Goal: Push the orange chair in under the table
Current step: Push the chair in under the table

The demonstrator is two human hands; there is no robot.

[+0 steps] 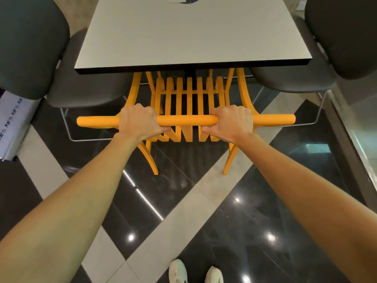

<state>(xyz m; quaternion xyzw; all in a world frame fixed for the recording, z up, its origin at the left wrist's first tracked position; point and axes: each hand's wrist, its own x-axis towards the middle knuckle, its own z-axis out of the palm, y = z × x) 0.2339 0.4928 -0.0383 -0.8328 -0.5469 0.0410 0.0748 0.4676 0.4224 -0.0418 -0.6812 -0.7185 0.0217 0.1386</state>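
The orange chair (186, 120) stands right in front of me, seen from above, with a round top rail and slatted seat. Its seat reaches under the near edge of the pale grey table (191, 37); the front of the seat is hidden beneath the tabletop, and both rear legs stand on the floor outside it. My left hand (140, 121) is wrapped around the top rail left of centre. My right hand (231, 122) grips the same rail right of centre.
A dark padded chair (30, 48) flanks the table on the left and another (336, 37) on the right, their seats close to the orange chair's sides. The floor is glossy black with pale diagonal stripes. My white shoes (195, 272) stand behind the chair.
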